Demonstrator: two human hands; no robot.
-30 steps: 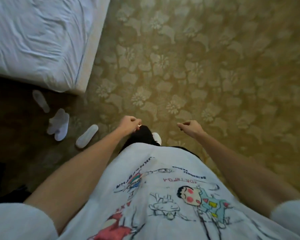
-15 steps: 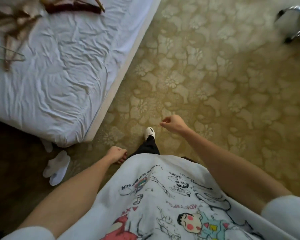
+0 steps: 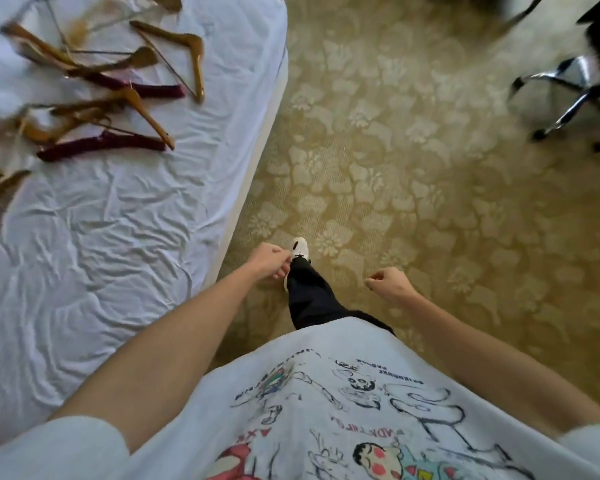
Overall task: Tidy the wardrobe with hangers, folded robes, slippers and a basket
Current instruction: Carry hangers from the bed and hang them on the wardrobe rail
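**Hangers ahead and to my left, both hands empty**

What matters for my next move is that the hangers (image 3: 111, 95) lie on the bed (image 3: 125, 237), up and to the left of both my hands, well apart from them. They are a loose scatter, not a stack: wooden ones and two with dark red padding, some crossing one another. Most of their long bars run roughly across my view, tilted a little, with the hooks mostly blurred.

My left hand (image 3: 269, 259) hangs by the near corner of the bed, fingers loosely curled around nothing. My right hand (image 3: 390, 284) is out over the carpet (image 3: 413, 188), also loosely curled and holding nothing. The left is plainly the nearer one to the bed and the pile, so I judge the reach falls to that side, after a step or two forward along the mattress edge.

A chair base (image 3: 568, 95) stands far right. Robes, slippers and basket are not in view.
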